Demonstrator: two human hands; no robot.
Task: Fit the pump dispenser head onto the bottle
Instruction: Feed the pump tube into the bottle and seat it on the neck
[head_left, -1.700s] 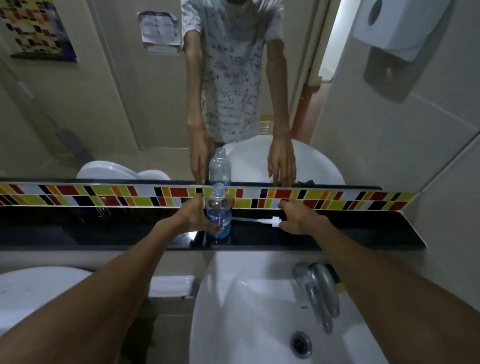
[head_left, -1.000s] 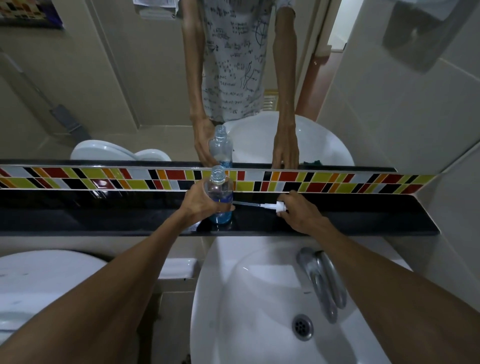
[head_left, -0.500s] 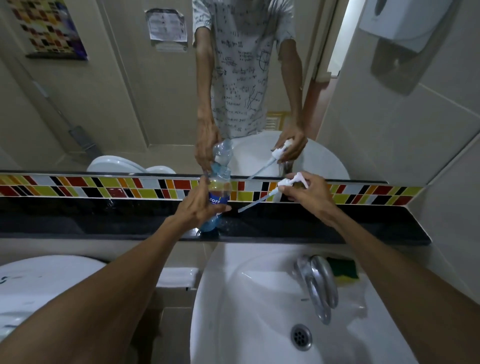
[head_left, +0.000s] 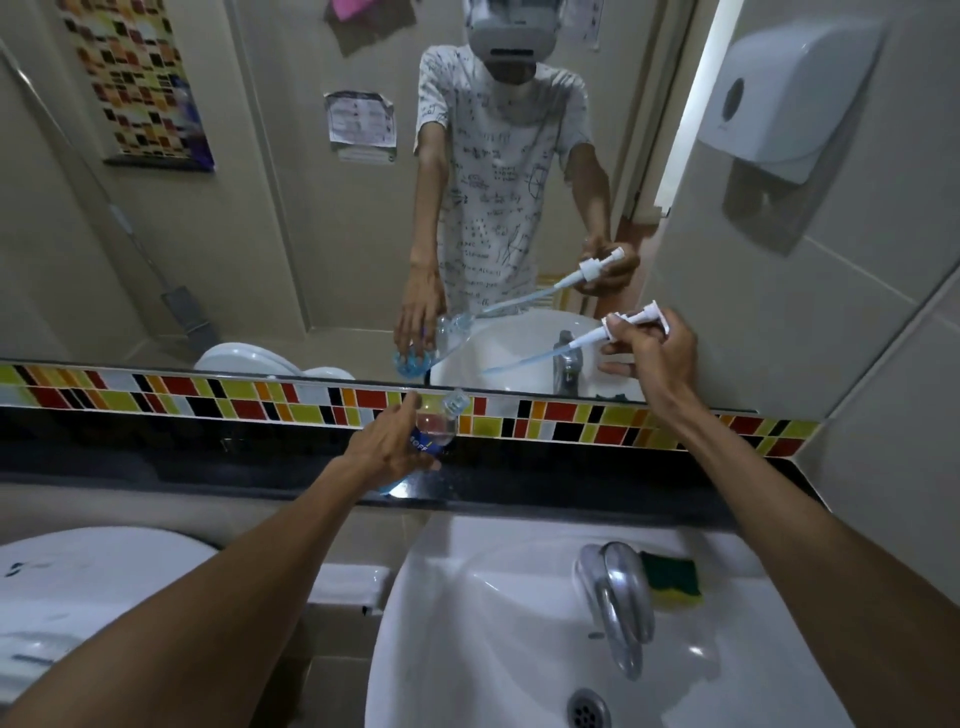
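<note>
A white sink (head_left: 467, 623) with a chrome tap (head_left: 615, 597) is seen nearest the camera, a green and yellow sponge (head_left: 670, 579) lying on its rim just beside the tap. Beyond the sink, a narrow black shelf (head_left: 156, 457) is run along the wall beneath a band of coloured tiles (head_left: 208, 397), and most of its length to either side of the bottle is left bare. A mirror (head_left: 260, 234) is mounted above the tile band, and a white wall dispenser (head_left: 779, 98) is fixed on the side wall, well above the sink.

The bottle (head_left: 439, 431) is held over the shelf, behind the sink's far edge, tilted with its open neck pointed up and toward the mirror. The left hand (head_left: 387, 452) is wrapped around the bottle's labelled body, its grip closed on it, the forearm stretched forward over the sink's left side.

The pump dispenser head (head_left: 631, 325) is held well apart from the bottle's neck, higher and to the side of the tap, in front of the mirror. It is pinched in the closed grip of the right hand (head_left: 657, 353), raised with the wrist bent, and its dip tube (head_left: 524, 361) is slanted down toward the bottle, the tip short of the neck.
</note>
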